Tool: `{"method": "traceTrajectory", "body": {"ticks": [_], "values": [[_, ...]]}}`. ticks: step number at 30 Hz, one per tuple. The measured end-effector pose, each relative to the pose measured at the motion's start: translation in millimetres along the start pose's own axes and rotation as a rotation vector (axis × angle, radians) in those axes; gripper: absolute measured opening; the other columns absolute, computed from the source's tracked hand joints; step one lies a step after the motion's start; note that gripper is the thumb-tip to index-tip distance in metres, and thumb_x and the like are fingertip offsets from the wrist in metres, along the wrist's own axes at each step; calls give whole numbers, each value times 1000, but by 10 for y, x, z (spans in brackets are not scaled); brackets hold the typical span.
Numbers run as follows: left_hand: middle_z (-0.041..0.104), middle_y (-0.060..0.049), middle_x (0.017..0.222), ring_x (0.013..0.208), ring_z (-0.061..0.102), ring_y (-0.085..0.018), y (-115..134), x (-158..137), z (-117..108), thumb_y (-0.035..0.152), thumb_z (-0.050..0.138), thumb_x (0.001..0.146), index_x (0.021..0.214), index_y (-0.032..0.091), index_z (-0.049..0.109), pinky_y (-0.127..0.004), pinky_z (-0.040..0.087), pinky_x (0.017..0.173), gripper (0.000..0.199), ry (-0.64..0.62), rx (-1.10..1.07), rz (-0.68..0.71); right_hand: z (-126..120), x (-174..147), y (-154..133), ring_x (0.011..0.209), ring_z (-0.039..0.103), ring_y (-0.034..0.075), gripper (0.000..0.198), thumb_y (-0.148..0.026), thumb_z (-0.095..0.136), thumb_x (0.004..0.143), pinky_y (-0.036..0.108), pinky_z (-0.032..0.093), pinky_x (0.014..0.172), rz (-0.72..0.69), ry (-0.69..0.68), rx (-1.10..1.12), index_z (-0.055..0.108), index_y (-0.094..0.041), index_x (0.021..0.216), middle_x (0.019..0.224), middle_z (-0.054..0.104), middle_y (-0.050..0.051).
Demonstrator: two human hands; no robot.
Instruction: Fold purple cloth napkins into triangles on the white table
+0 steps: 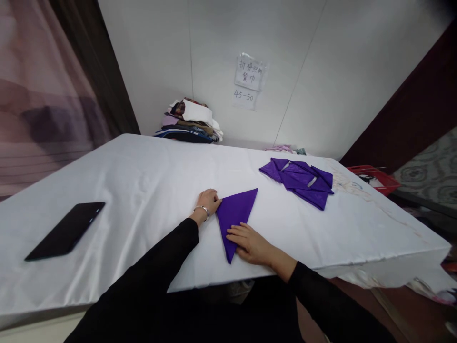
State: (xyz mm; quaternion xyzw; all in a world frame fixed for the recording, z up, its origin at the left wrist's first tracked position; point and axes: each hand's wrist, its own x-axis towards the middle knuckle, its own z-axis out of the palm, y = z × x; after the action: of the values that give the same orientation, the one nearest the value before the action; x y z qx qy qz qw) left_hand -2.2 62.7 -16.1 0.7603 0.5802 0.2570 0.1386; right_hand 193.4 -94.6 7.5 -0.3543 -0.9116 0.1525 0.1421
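Note:
A purple cloth napkin (237,207), folded to a triangle, lies flat on the white tablecloth (171,176) before me. My left hand (209,201), with a bracelet at the wrist, has its fingers curled together at the napkin's left corner. On the lower part of the napkin rests my right hand (253,244), palm down, its fingers stretched out over the cloth near the bottom point. Farther back on the right are several folded purple napkins (300,178), overlapping one another and apart from both hands.
A dark tablet-like slab (66,231) lies on the left of the table. Behind the table's far edge are a pile of folded clothes (193,121) and a wall with handwritten paper signs (249,74). A red basket (380,180) stands beyond the right edge.

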Motion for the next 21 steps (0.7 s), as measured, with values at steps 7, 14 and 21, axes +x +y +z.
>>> {"method": "traceTrajectory", "body": {"ticks": [7, 14, 21], "values": [[61, -5, 113, 112, 51, -21, -9, -19, -10, 28, 58, 73, 67, 22, 58, -38, 34, 101, 9, 23, -17, 4, 125, 167, 74, 111, 51, 22, 48, -7, 46, 69, 40, 36, 98, -50, 154, 47, 58, -16, 115, 117, 61, 11], [48, -4, 134, 125, 41, -19, -36, -115, -57, 12, 53, 70, 88, 22, 60, -38, 34, 105, 22, 1, -95, 181, 53, 167, 40, 84, 61, 16, 22, -19, 51, 80, 31, 46, 79, 245, 470, 644, 65, -21, 96, 91, 68, 3], [58, -1, 123, 129, 36, -20, -187, -215, -41, 10, 42, 69, 64, 22, 63, -41, 33, 107, 25, -161, -146, 411, -296, 355, 422, 70, 59, 16, 24, -32, 70, 64, 31, 46, 69, 538, 689, 1162, 66, -19, 83, 76, 67, 0]]}}
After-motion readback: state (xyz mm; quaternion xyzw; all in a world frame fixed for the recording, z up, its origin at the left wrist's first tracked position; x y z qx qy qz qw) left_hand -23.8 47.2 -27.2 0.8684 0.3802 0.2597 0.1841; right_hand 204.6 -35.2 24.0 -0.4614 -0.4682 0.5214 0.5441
